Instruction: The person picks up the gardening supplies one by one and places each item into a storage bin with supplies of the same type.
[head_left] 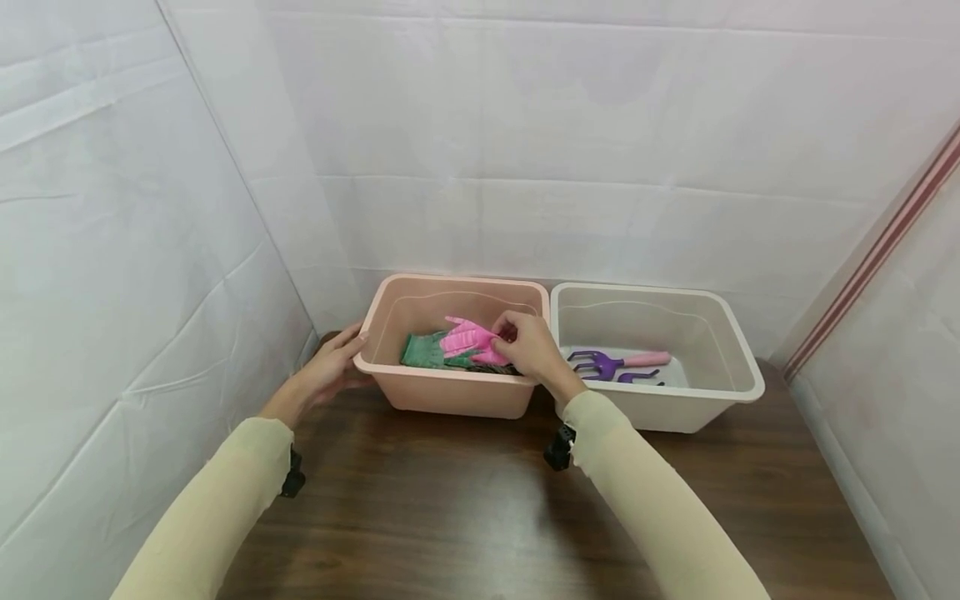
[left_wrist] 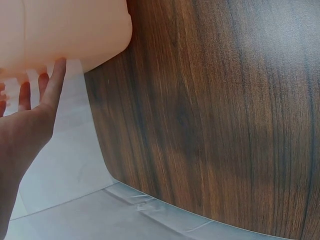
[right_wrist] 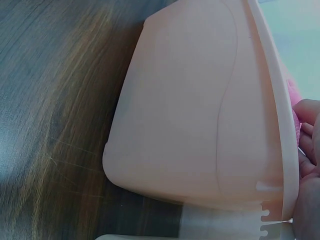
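A pink glove (head_left: pixel 468 337) lies on top of a green glove (head_left: pixel 425 351) inside the peach plastic bin (head_left: pixel 450 392). My right hand (head_left: pixel 525 342) reaches over the bin's right front and pinches the pink glove's edge between thumb and fingers. In the right wrist view only a sliver of pink glove (right_wrist: pixel 294 102) shows past the rim, beside the fingertips. At the bin's left end, my left hand (head_left: pixel 330 367) rests against the outer wall. The left wrist view shows its fingers (left_wrist: pixel 56 85) extended and touching that wall.
A light grey bin (head_left: pixel 652 408) stands right beside the peach one. It holds a purple hand rake (head_left: pixel 600 364) with a pink handle and another purple piece, partly hidden by the front wall. White sheeting (head_left: pixel 480 125) encloses the dark wooden table (head_left: pixel 450 500) at the back and sides.
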